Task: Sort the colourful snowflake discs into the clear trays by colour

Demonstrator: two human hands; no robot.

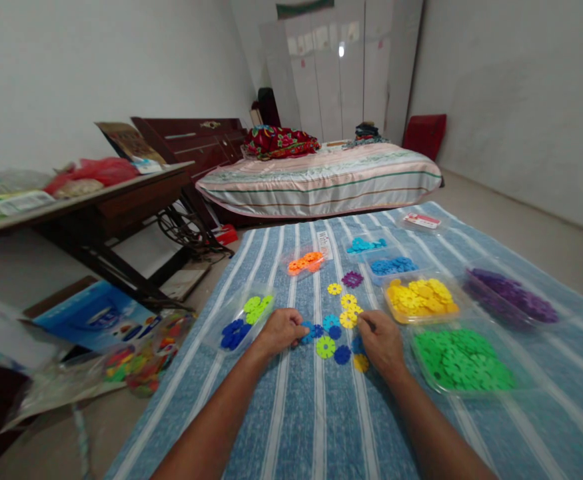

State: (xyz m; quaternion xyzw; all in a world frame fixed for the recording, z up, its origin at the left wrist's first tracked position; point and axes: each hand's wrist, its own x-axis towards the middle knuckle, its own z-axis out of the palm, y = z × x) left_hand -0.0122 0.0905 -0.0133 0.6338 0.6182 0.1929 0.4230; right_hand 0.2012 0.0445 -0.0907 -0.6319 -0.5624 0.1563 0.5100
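My left hand [282, 331] is closed, its fingertips pinching a blue notched plastic disc [306, 332]. My right hand [382, 341] is also closed, thumb and finger at the edge of a yellow notched disc [348, 319]; the fingers partly hide the grip. Between the hands lie a lighter blue disc [330, 323], a lime green disc [326, 347] and a dark blue disc [342, 355]. Another yellow disc [360, 363] lies by my right wrist, and a blue one is partly covered by that hand. Beyond them are a small yellow disc [334, 289] and a purple disc [352, 279].
Clear tubs of discs stand around on the striped cloth [291, 427]: lime and dark blue [244, 320], orange [305, 262], light blue [366, 245], blue [394, 267], yellow [421, 298], purple [514, 297], green [464, 360]. A bed [321, 187] and sewing table [81, 197] stand beyond.
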